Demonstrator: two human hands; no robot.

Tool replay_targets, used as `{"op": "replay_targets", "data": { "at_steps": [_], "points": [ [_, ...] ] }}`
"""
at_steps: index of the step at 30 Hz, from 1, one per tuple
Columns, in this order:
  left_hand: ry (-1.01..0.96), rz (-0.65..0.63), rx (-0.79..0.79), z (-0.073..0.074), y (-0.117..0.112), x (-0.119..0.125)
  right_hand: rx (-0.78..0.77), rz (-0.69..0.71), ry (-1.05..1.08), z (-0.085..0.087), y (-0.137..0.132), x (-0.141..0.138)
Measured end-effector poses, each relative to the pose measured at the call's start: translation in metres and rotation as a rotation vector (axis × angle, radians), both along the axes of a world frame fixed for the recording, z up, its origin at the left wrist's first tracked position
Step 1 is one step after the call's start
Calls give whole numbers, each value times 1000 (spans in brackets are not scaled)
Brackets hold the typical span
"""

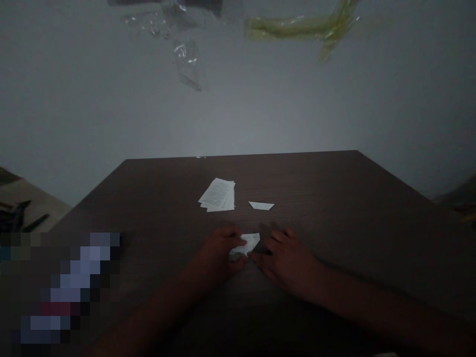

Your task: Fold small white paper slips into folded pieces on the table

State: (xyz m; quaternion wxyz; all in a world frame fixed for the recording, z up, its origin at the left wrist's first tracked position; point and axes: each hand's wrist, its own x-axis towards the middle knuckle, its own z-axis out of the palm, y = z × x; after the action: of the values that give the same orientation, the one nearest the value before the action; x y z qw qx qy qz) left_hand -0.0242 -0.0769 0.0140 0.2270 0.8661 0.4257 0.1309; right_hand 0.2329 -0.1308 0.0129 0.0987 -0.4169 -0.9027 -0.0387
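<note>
On the dark wooden table (334, 198) my left hand (219, 253) and my right hand (284, 260) meet over a small white piece of paper (250, 242). The left hand's fingers curl around its crumpled left end. The right hand lies flat beside it, fingertips touching its lower right edge. Just beyond lies a small stack of printed paper slips (218, 195), fanned slightly. To the right of the stack rests a single folded white paper piece (261, 205), shaped like a trapezoid.
A grey wall rises behind the table, with clear plastic wrap (186, 54) and a yellowish-green strip (308, 25) stuck near the top. Dark tools (22, 218) lie on a surface at far left. A tiny paper scrap (201, 156) sits at the table's far edge.
</note>
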Motion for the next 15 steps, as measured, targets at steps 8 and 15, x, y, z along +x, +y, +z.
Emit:
{"op": "replay_targets", "data": {
  "at_steps": [8, 15],
  "points": [
    [20, 5, -15, 3, 2, -2, -103, -139, 82, -2, 9, 12],
    [29, 21, 1, 4, -2, -3, -92, -164, 42, 2, 14, 13]
  ]
}}
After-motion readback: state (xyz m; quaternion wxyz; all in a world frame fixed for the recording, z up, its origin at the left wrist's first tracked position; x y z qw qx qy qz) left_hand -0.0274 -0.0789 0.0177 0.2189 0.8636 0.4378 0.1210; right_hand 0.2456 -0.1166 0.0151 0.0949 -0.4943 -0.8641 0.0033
